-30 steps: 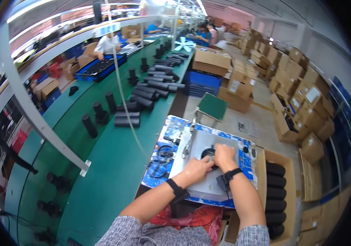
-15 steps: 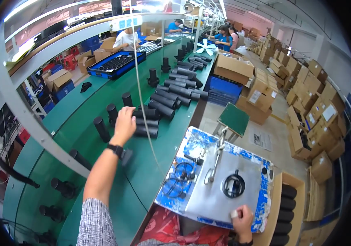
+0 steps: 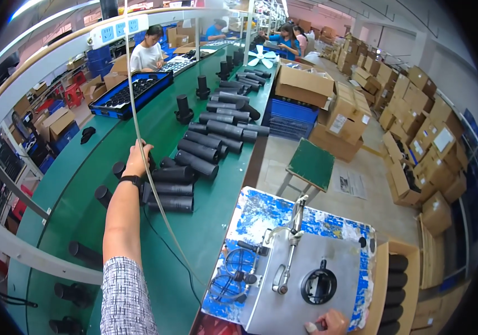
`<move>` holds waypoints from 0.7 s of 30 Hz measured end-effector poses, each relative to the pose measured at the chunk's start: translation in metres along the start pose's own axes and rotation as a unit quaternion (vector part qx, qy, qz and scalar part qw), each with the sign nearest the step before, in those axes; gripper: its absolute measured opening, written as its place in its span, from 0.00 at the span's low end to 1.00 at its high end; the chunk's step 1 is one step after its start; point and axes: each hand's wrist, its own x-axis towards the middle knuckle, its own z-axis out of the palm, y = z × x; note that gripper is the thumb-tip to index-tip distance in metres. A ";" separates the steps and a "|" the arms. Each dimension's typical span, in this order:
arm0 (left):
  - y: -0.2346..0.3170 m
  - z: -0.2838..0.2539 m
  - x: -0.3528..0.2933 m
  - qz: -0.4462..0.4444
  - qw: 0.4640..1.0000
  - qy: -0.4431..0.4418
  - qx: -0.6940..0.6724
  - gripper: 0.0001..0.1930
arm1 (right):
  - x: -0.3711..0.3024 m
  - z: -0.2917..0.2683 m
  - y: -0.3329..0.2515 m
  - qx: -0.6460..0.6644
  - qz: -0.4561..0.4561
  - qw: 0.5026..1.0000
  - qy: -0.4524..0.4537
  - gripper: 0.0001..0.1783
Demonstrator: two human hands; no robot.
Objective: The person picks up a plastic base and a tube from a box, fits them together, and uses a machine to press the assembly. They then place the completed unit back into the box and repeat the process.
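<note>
My left hand (image 3: 137, 160) is stretched out over the green conveyor (image 3: 82, 184) and is closed around a black tube (image 3: 151, 162) at the near end of a pile of lying black tubes (image 3: 197, 163). My right hand (image 3: 325, 324) shows only at the bottom edge, fingers resting on the near rim of a grey metal plate (image 3: 339, 262). A round black part (image 3: 318, 286) sits on that plate beside a metal lever (image 3: 289, 251). The plate lies on a blue, paint-stained board (image 3: 261, 215).
A white cable (image 3: 138, 111) hangs down past my left arm. A carton of black tubes (image 3: 398, 290) stands to the right of the plate. A green stool (image 3: 311, 164), a blue crate (image 3: 289, 118) and stacked cardboard boxes (image 3: 417, 145) fill the aisle. Other people work at the far end.
A second ago both hands were on the round black part. My left arm then reached out to the tubes on the conveyor and stays there; my right hand drew back to the plate's near edge.
</note>
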 end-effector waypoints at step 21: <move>0.450 -0.344 -0.390 0.273 0.849 0.078 -0.446 0.36 | -0.051 -0.026 -0.087 0.162 -0.344 0.922 0.080 0.42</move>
